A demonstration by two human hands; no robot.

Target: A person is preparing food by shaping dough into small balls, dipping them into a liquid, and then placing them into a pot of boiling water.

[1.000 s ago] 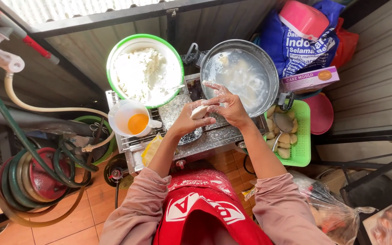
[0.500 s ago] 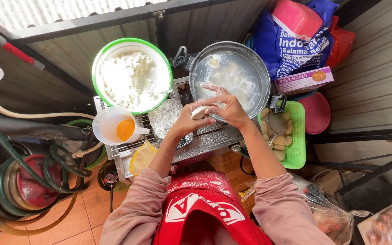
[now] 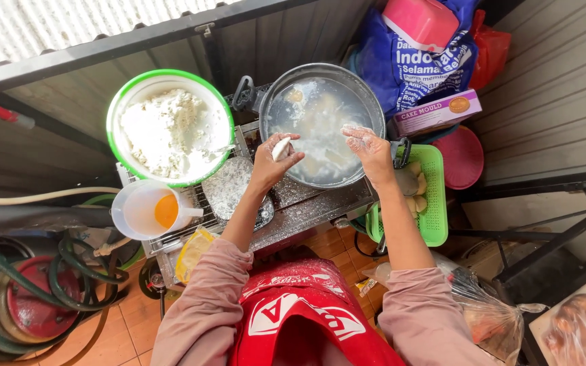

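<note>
holding a white dough piece [image 3: 281, 148] over the pan [image 3: 374, 102], left hand [image 3: 272, 163] grip clenched; right hand [image 3: 367, 148] seemingly released, floury.

Lots of colour here. The big bowl [image 3: 118, 102] has a bright green rim and is white inside, with white flour [image 3: 164, 132] heaped in it. The measuring jug [image 3: 145, 210] is translucent white with orange liquid [image 3: 166, 211] at the bottom. The wide pan [image 3: 321, 122] is silver-grey metal holding cloudy whitish liquid. The dough piece [image 3: 281, 148] in the left hand [image 3: 274, 163] is white, and the right hand [image 3: 369, 148] is dusted white too. The slotted tray [image 3: 435, 203] is lime green, with tan-brown pieces on it. The sleeves [image 3: 201, 312] are dusty pink, the apron [image 3: 306, 318] red with white lettering. The floor tiles [image 3: 130, 325] are orange-brown.
</note>
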